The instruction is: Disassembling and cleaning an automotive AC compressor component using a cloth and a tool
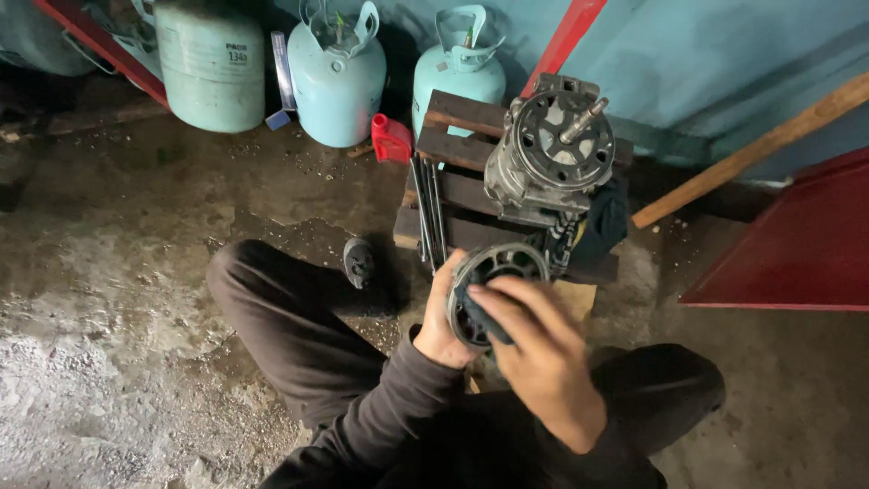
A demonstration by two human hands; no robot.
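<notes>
My left hand (442, 319) grips a round grey metal disc with slots (507, 264) from its left edge, holding it upright over my lap. My right hand (539, 349) presses a dark cloth (482, 317) against the disc's face, fingers curled on the cloth. Just beyond the disc a grey metal compressor body (543, 154) with a protruding shaft (584, 120) rests on a small dark wooden pallet (462, 154). A dark rag (602, 222) hangs at the compressor's lower right.
Three pale blue-green gas cylinders (337, 77) stand against the back wall. A small red cap-like container (391, 139) lies by the pallet, thin metal rods (430, 217) lean on its left side. A wooden handle (751, 149) slants at right above a red panel (806, 244). My bent knees flank the concrete floor.
</notes>
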